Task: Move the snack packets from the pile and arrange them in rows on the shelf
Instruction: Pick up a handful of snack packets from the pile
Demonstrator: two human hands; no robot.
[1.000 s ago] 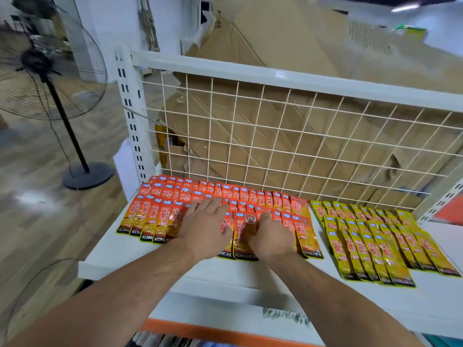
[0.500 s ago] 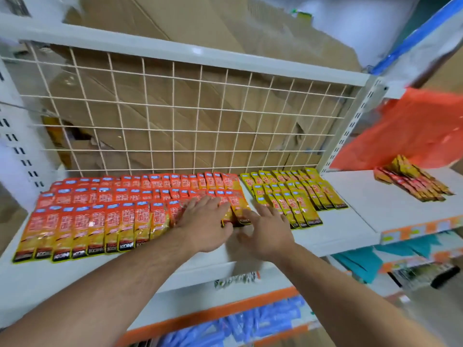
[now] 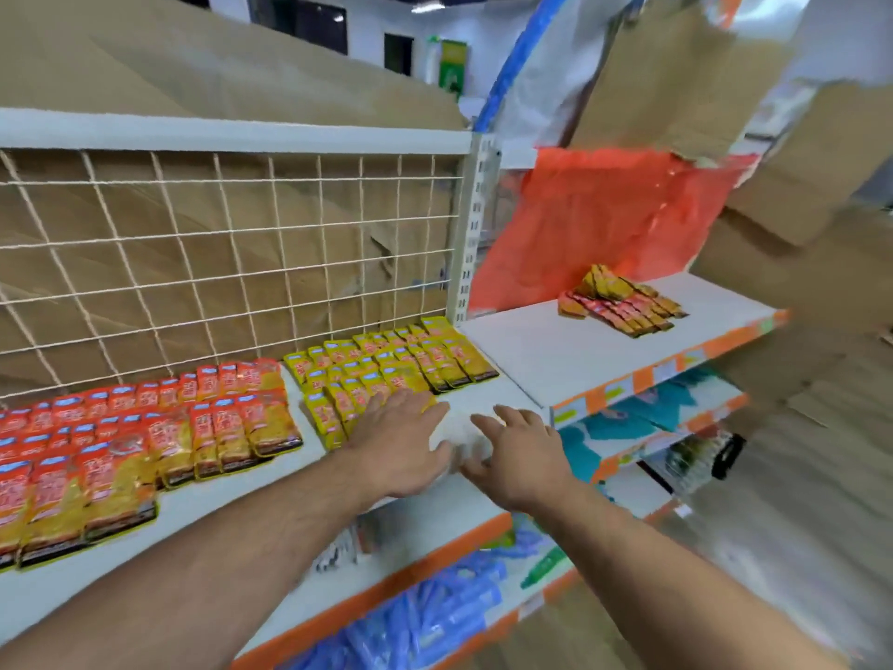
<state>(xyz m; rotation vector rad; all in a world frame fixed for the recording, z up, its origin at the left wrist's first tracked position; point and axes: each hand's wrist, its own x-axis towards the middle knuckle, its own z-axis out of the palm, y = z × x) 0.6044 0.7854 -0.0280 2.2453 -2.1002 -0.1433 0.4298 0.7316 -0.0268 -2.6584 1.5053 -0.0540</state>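
Left to right: red packets [image 3: 145, 442] and yellow packets [image 3: 386, 365] lie in rows on the shelf [image 3: 502, 394]. The left hand [image 3: 401, 437], fingers spread and holding nothing, rests at the yellow rows' front edge; the right hand [image 3: 522, 452], likewise spread and bare, hovers beside it. The pile [image 3: 621, 302] waits well apart on the right-hand shelf. A good reach lifts a small stack squarely, edges aligned.

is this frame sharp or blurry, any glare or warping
Head view: motion blur smears the right side, the cardboard and the pile; orange packets show soft print and mild glare; the wire grid bows from wide-angle distortion; both hands, left and right, stay fairly crisp.
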